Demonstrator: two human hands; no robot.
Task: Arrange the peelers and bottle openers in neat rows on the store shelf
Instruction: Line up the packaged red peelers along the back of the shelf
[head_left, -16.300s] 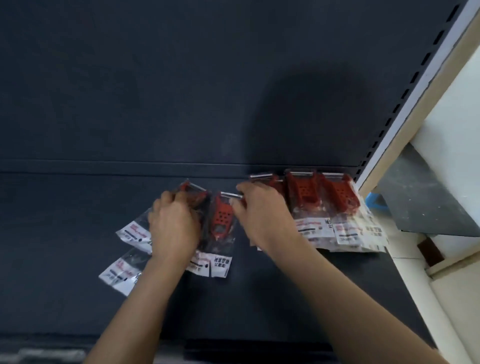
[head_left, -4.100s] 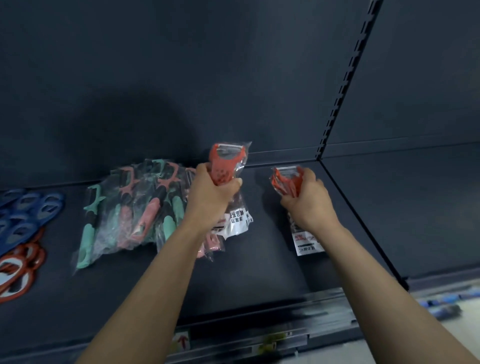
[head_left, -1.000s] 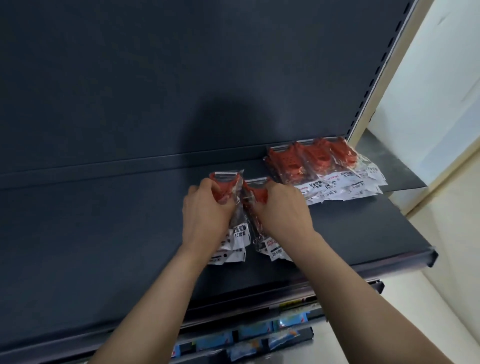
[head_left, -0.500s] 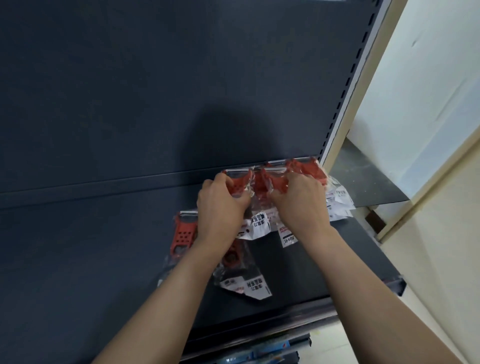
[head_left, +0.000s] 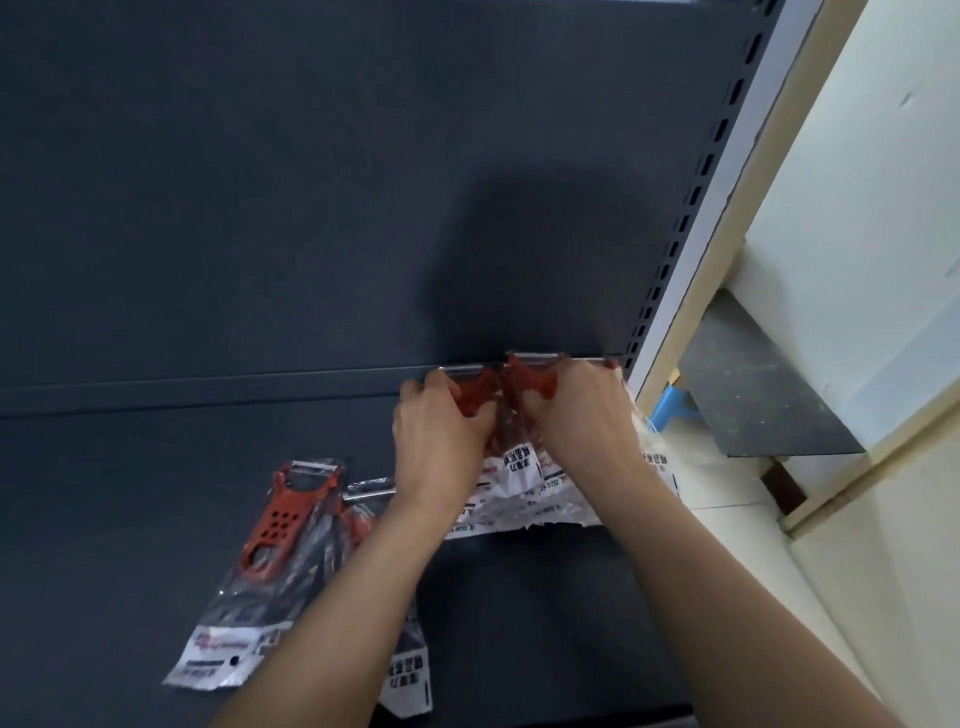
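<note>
Two bagged peelers (head_left: 475, 391) touch, one clamped in left hand (head_left: 440, 441) grip, other in right hand (head_left: 584, 421).

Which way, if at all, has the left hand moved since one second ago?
Yes: the left hand has moved right and back, closer to the slotted upright and the shelf's rear edge.

Gloss against matt.
Red perforated plastic peeler (head_left: 270, 525) in a crinkled, shiny clear film bag (head_left: 244, 613); dark grey metal shelf (head_left: 130, 493) looks smooth, matt.
</note>
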